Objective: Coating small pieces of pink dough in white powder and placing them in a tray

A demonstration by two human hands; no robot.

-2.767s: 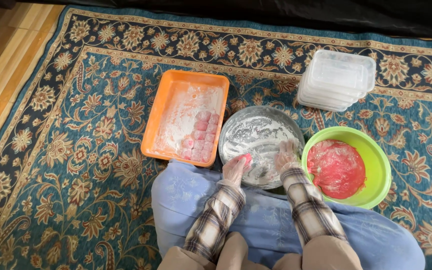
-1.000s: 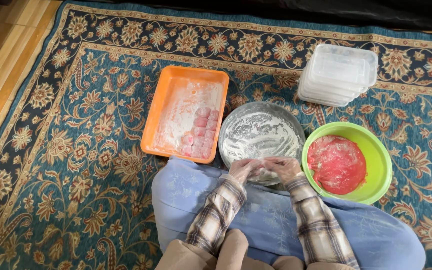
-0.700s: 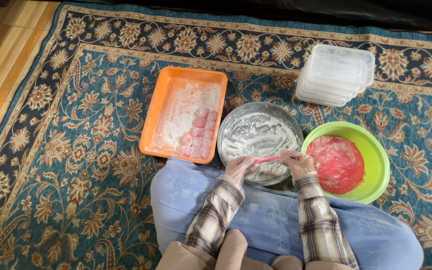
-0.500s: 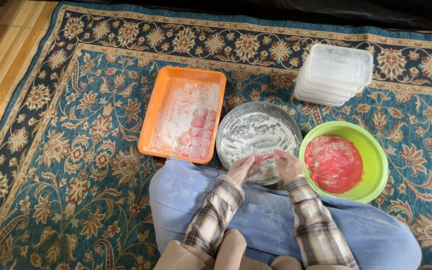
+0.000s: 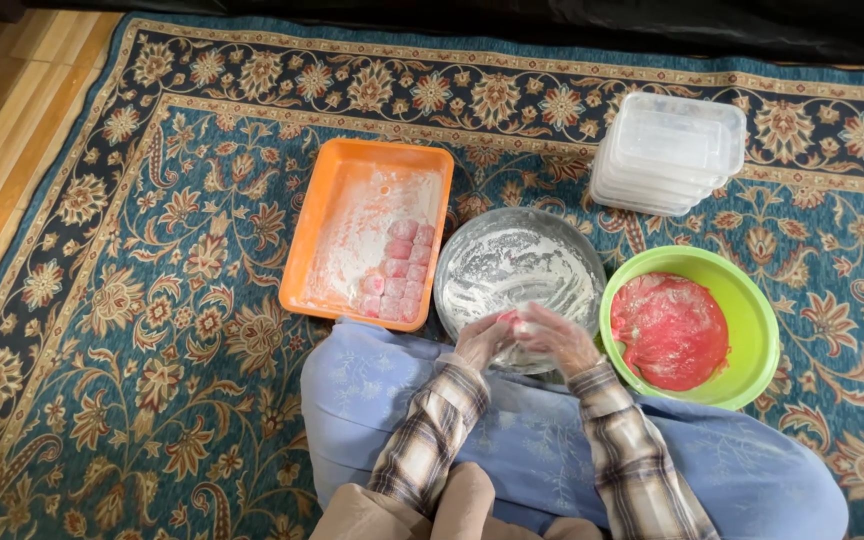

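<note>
Pink dough is the small soft lump squeezed between the person's two hands, right over the near edge of the round metal pan. Only a tiny bit of pink shows between the fingers, so its shape is hard to tell. The left hand is curled around the lump from one side, and the right hand is curled around it from the other side, so the two hands touch each other. Both hands look dusty with white flour. The metal pan has white flour spread all over its bottom. Just to the left of the pan sits an orange tray, also dusted with flour, and a bunch of little pink pieces lie packed close together in its near right corner. Just to the right of the pan sits a green bowl with a big blob of red-pink dough inside. Farther back, behind the bowl, stands a stack of clear plastic boxes. Everything rests on a blue rug with flowers on it, and a strip of wood floor shows at the left side. The person wears checked sleeves and blue trousers, and the knees are close under the hands.
</note>
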